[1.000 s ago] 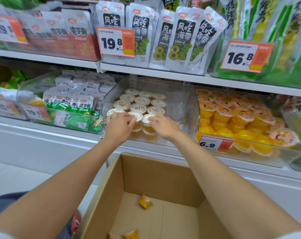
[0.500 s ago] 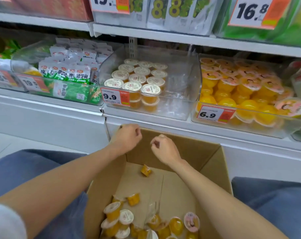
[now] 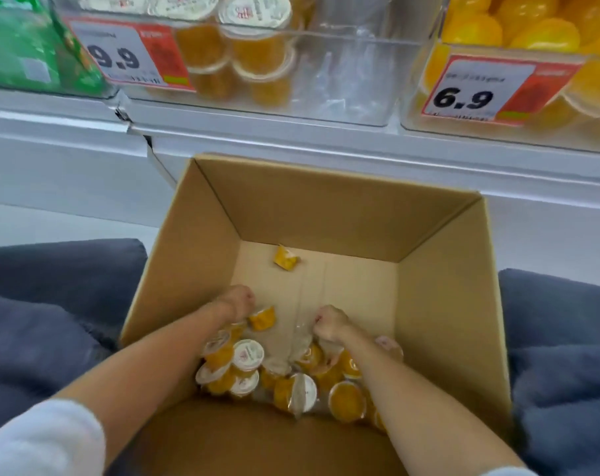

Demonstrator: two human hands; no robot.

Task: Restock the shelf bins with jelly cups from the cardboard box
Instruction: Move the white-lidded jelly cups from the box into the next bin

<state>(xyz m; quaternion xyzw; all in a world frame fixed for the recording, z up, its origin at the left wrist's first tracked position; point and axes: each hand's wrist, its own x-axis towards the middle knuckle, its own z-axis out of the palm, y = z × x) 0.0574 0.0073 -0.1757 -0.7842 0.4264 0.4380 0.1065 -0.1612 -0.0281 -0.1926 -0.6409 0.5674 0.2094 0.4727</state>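
Observation:
An open cardboard box point(image 3: 326, 180) stands below the shelf, between my knees. Several orange jelly cups with white lids point(image 3: 247, 355) lie piled at its near end, and one loose cup point(image 3: 285, 258) lies near the far wall. My left hand point(image 3: 238, 302) is down in the pile with its fingers curled under and hidden, beside an orange cup point(image 3: 262, 318). My right hand point(image 3: 329, 326) is knuckles-up, its fingers curled down round cups in the pile. Above, the clear shelf bin point(image 3: 343, 80) tagged 9.9 holds stacked jelly cups point(image 3: 257, 49) on its left side.
A bin of yellow jelly cups point(image 3: 477, 29) tagged 6.9 sits to the right, and a bin of green packets point(image 3: 27, 53) to the left. The white shelf edge point(image 3: 291, 132) runs just above the box. My knees point(image 3: 51, 304) in dark trousers flank the box.
Both hands left the 9.9 bin, dropped over the box rim and went down into the cup pile. My view tilted down toward the box.

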